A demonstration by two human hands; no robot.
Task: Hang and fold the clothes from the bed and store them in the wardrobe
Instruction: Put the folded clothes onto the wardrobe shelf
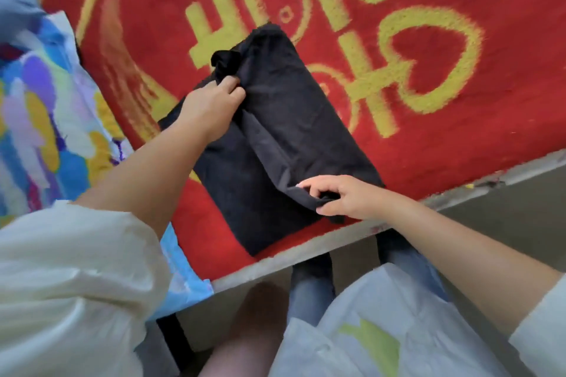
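While the left hand (pixel 211 104) bunches the black garment (pixel 269 138), the right hand (pixel 340 197) apparently pinches its fold.

left hand (pixel 211 104) fingers buried in black garment (pixel 275 138).

Folded garment on the bed cover, a hand at each end

The garment (pixel 275 144) lies on the bed cover (pixel 459 138), close to the bed's near edge (pixel 337 239). The left hand (pixel 211 104) grips its far left corner; the right hand (pixel 343 196) pinches a fold at its near right edge. A patterned quilt (pixel 46 119) lies left of the garment, apart from it. The person's legs (pixel 309 288) stand below the bed edge.
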